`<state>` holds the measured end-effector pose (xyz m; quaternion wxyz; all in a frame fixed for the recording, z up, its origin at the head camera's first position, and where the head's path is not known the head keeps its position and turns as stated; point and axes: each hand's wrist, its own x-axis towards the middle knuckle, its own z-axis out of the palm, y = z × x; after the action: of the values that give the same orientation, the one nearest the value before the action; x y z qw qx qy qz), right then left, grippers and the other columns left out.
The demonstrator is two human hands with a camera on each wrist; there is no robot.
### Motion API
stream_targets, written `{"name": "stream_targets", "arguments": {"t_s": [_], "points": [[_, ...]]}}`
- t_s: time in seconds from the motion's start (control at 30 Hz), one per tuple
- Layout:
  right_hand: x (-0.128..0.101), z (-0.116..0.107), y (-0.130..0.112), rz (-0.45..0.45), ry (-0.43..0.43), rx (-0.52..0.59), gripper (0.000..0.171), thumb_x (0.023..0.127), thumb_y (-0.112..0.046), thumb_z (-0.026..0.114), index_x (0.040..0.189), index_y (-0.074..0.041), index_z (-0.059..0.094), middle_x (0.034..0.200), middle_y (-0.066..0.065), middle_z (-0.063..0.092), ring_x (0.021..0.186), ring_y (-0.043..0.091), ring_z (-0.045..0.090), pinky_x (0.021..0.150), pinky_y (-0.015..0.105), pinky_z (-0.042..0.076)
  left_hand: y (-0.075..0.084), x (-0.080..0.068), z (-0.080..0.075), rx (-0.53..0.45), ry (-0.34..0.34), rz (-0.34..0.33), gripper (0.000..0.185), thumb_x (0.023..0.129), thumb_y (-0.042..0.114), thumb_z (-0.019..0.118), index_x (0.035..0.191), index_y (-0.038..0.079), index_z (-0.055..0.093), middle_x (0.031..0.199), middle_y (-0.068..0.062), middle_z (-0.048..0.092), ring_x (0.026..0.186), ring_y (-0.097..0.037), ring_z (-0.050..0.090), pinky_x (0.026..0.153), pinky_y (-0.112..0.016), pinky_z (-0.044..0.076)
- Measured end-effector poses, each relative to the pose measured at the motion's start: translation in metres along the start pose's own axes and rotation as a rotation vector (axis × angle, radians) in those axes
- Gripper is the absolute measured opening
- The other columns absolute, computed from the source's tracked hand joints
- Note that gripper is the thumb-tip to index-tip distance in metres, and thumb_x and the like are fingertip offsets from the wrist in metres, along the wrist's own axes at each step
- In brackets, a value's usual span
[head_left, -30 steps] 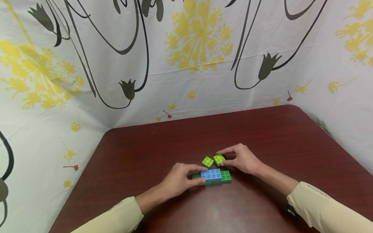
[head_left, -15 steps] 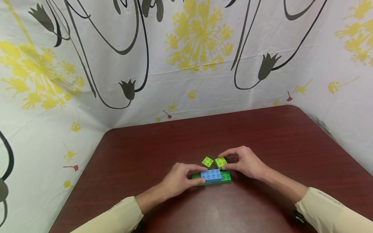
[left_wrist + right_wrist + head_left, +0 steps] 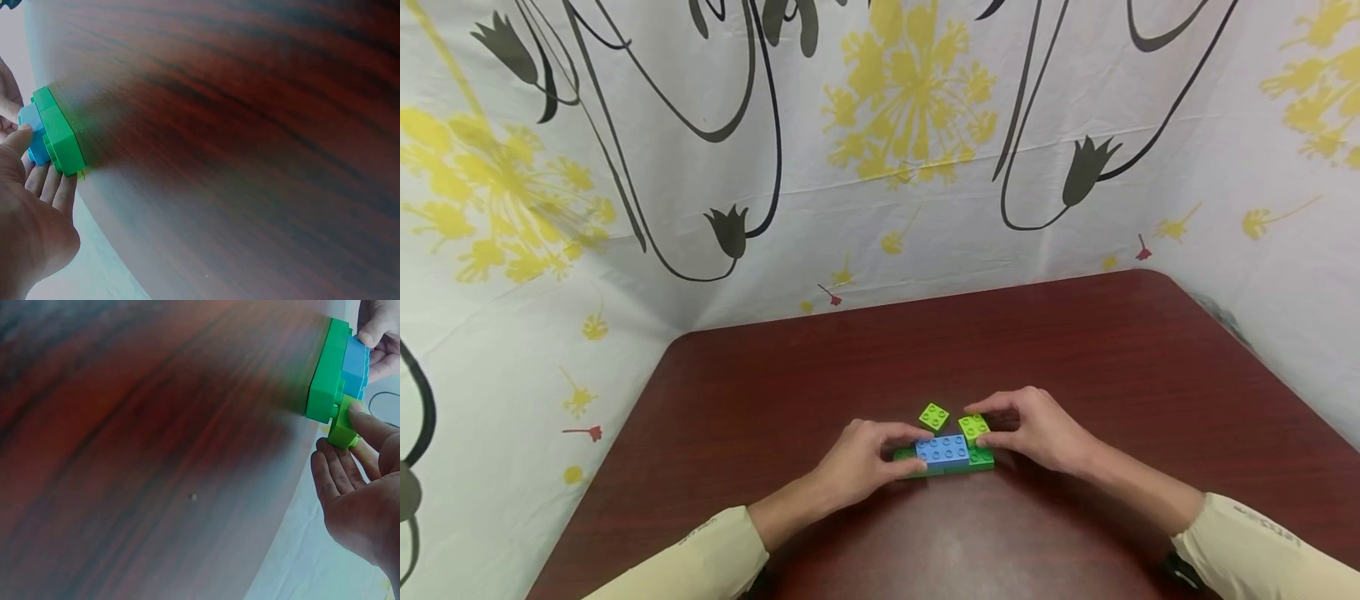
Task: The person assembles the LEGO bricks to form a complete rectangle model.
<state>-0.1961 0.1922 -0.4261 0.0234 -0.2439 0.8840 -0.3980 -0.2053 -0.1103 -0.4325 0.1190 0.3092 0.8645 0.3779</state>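
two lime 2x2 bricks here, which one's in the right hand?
The lime brick over the right end of the green base brick, pinched by the right hand beside the blue brick. The other lime brick lies loose on the table, untouched.

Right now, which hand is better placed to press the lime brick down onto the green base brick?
Probably the right hand. It already pinches the lime brick over the free end of the green base brick, beside the blue brick. The left hand grips the base's other end, steadying it.
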Motion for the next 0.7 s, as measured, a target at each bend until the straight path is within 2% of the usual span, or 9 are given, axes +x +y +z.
{"name": "stream_targets", "arguments": {"t_s": [0.37, 0.7], "points": [[-0.0049, 0.0026, 0.0005, -0.02, -0.032, 0.037, 0.043, 0.09, -0.017, 0.088, 0.13, -0.005, 0.076, 0.122, 0.004, 0.074, 0.102, 0.015, 0.07, 0.088, 0.037, 0.062, -0.0008, -0.0007, 0.0002, -0.011, 0.0, -0.014, 0.039, 0.095, 0.034, 0.082, 0.134, 0.026, 0.076, 0.13, 0.009, 0.073, 0.113, -0.001, 0.068, 0.099, -0.031, 0.056], [-0.0076, 0.0012, -0.0023, -0.012, -0.044, 0.016, 0.036, 0.091, -0.019, 0.087, 0.125, -0.012, 0.078, 0.121, -0.001, 0.075, 0.103, 0.013, 0.07, 0.086, 0.033, 0.06, -0.0009, 0.0006, -0.0008, -0.013, -0.018, -0.004, 0.038, 0.097, 0.032, 0.081, 0.134, 0.025, 0.075, 0.129, 0.009, 0.073, 0.113, -0.001, 0.067, 0.098, -0.03, 0.057]]}}
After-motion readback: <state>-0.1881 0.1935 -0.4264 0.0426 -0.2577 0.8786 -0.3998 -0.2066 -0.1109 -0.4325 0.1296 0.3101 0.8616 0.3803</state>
